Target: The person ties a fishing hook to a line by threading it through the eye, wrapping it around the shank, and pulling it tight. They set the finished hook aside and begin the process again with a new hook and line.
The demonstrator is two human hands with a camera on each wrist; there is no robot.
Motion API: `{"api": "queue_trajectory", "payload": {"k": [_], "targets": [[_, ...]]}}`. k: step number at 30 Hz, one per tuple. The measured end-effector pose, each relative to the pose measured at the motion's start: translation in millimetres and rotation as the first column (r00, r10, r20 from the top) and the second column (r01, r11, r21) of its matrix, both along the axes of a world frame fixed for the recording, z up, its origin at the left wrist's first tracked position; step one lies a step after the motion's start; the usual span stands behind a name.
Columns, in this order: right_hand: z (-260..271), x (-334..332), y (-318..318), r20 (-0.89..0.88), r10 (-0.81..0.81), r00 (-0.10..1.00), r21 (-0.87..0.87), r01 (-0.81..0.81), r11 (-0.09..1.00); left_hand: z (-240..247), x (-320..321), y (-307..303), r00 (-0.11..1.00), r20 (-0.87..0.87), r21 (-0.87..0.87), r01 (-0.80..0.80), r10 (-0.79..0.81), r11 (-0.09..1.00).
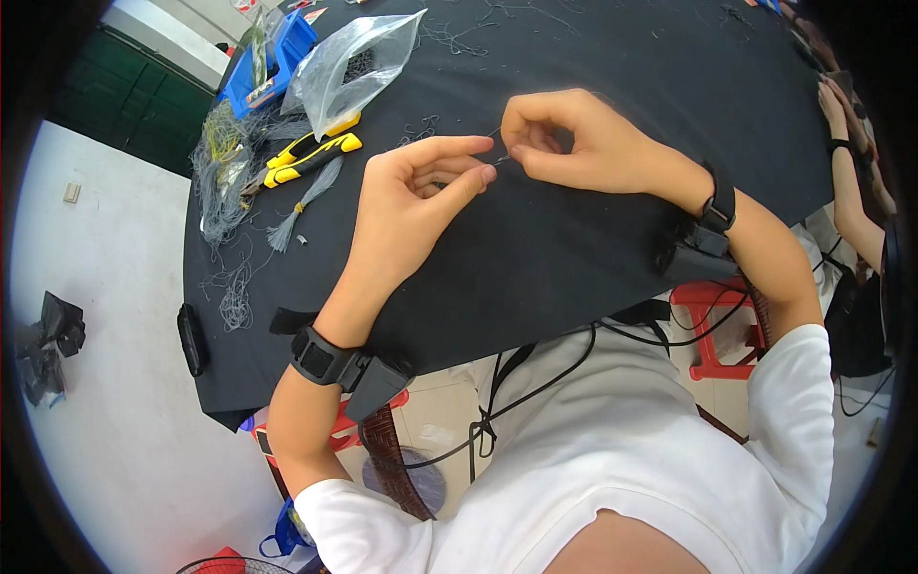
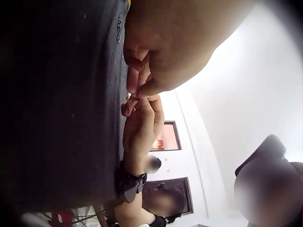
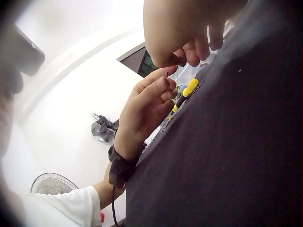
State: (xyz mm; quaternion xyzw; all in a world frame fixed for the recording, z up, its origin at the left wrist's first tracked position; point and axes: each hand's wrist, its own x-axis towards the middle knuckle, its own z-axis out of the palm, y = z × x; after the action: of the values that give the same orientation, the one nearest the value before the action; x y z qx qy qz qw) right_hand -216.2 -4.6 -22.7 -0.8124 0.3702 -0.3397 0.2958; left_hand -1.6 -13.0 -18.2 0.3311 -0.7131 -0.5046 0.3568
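The left hand (image 1: 406, 196) and right hand (image 1: 593, 143) meet above the black table (image 1: 535, 258). A thin piece (image 1: 502, 160), too small to identify, is at their fingertips; each hand's thumb and forefinger close narrowly on it. To the left lie yellow-handled pliers (image 1: 311, 161) and a tied bundle (image 1: 304, 206); beyond the pliers, a clear bag (image 1: 330, 81) and blue bin (image 1: 282, 59).

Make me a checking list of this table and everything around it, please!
Surface: black tablecloth, loose threads on it.
Job's things: tiny piece and thin thread at the fingertips; yellow-and-black pliers nearby.
Clutter: tangled thread, clear bag, blue bin, towards the left.
Hands: left hand pinches the tiny piece; right hand pinches the thin thread.
Cables: black cable from left wrist strap.
Surroundings: white wall, red stool, another person's arm.
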Motion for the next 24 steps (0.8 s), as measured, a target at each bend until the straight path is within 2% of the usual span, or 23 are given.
{"api": "queue_trajectory", "payload": {"k": [4, 7, 13, 16, 19, 24], "targets": [[2, 0, 0, 0.010, 0.014, 1.000, 0.016, -0.014, 1.000, -1, 1, -2, 0.999, 0.047, -0.028, 0.013, -0.012, 1.000], [-1, -1, -2, 0.068, 0.028, 0.997, 0.095, -0.035, 0.995, -4, 2, -3, 0.998, 0.067, -0.029, 0.018, -0.016, 0.999], [-7, 1, -4, 0.319, 0.062, 0.946, 0.284, -0.157, 0.946, -2, 1, -1, 0.997, 0.075, -0.003, -0.006, 0.006, 1.000], [5, 1, 1, 0.279, 0.033, 0.960, 0.377, -0.142, 0.915, -4, 2, -2, 0.998, 0.067, -0.007, -0.015, 0.015, 1.000], [-2, 2, -3, 0.355, 0.068, 0.932, 0.368, -0.206, 0.907, 0, 4, -2, 0.992, 0.128, 0.039, 0.009, -0.014, 0.999], [-5, 1, -4, 0.289, 0.074, 0.955, 0.351, -0.177, 0.919, -5, 2, -3, 0.998, 0.064, -0.006, -0.018, 0.018, 1.000]]}}
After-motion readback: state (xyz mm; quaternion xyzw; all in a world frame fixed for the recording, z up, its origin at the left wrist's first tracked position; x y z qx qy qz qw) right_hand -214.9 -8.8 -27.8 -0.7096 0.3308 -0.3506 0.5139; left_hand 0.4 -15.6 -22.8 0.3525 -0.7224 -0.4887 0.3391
